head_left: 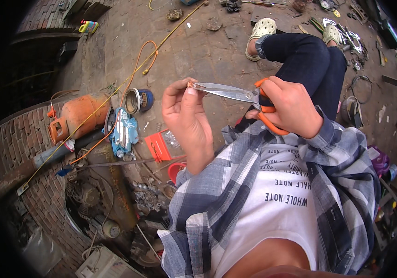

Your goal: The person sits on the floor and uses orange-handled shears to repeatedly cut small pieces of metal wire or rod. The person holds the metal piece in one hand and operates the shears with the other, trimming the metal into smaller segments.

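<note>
My right hand [293,104] is wrapped round the orange handles of a pair of scissors [231,92], whose silver blades point left. Between the thumb and fingertips of my left hand [189,113] is pinched a small copper-coloured piece [190,85]. The blade tips reach this piece, right beside my left thumb. Only a narrow gap shows between the blades. Whether they grip the piece or just touch it I cannot tell.
An orange gas cylinder [85,116] lies at the left near a blue can [145,99], a blue plastic wrapper [123,132] and a red box [157,147]. A yellow cable [129,78] crosses the paved floor. Metal parts [347,37] lie scattered by my shoes.
</note>
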Demonstrator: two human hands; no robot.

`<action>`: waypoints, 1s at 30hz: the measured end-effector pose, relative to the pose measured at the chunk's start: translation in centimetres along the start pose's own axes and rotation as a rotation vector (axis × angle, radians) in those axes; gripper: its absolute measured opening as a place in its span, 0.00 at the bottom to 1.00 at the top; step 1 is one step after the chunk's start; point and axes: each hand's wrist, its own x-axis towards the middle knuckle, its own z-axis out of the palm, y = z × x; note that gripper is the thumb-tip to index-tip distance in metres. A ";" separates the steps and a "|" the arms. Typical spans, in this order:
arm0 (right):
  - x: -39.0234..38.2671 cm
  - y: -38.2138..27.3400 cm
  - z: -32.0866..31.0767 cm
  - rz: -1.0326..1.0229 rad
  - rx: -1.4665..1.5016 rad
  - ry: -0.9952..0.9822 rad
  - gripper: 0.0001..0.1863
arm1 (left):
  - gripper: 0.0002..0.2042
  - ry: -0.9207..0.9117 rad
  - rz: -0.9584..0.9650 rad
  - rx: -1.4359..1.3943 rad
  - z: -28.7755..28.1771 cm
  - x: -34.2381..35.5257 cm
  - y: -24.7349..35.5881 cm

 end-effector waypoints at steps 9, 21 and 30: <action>-0.4 0.1 0.9 0.003 -0.099 0.034 0.21 | 0.06 0.032 0.114 0.163 0.7 -0.4 0.2; -0.1 -0.9 1.1 0.200 0.319 -0.349 0.19 | 0.04 -0.041 -0.024 0.144 -0.7 0.3 -0.1; 0.9 -1.4 0.5 0.166 0.172 0.014 0.27 | 0.05 -0.053 -0.253 -0.133 0.3 0.2 -0.4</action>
